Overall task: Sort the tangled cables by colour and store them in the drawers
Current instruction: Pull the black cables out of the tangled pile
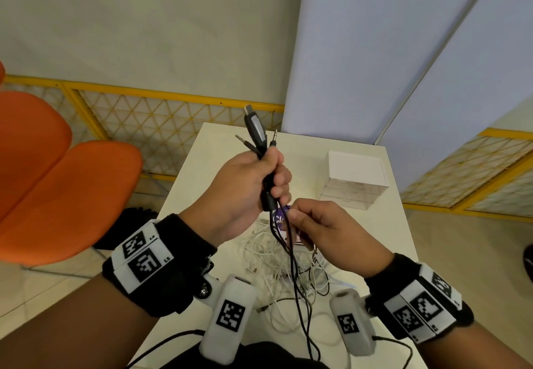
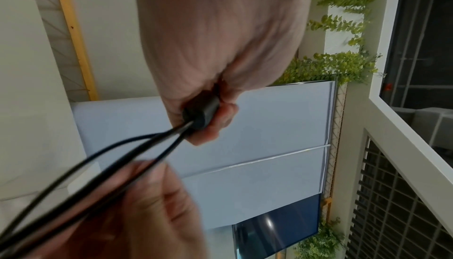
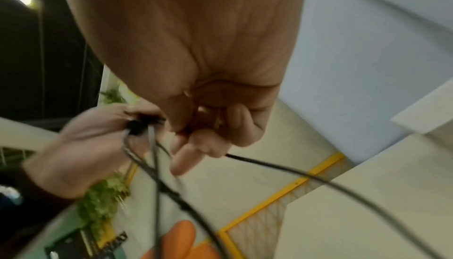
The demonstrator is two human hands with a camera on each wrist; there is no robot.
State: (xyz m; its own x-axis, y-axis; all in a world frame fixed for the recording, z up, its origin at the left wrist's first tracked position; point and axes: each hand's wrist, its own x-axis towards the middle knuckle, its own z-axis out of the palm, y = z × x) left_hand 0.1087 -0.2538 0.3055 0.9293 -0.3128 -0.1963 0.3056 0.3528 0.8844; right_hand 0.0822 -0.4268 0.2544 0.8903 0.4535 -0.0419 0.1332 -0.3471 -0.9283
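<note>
My left hand (image 1: 245,187) is raised above the counter (image 1: 383,241), its fingers (image 1: 281,179) curled tight round a bunch of black cables (image 1: 266,166). Their plugs stick up out of my fist: a broad connector and two thin jack plugs. The black leads hang down from the fist to the counter. Just below it, my right hand (image 1: 320,224) pinches a purple tag (image 1: 279,218) on those leads between thumb and fingertips. Under both hands a tangle of white cables (image 1: 268,256) lies on the counter, with some black leads running through it. The clear drawers (image 1: 353,187), white on top, stand at the far right of the counter, well apart from the tangle. An orange chair (image 1: 57,184) stands to my left.
</note>
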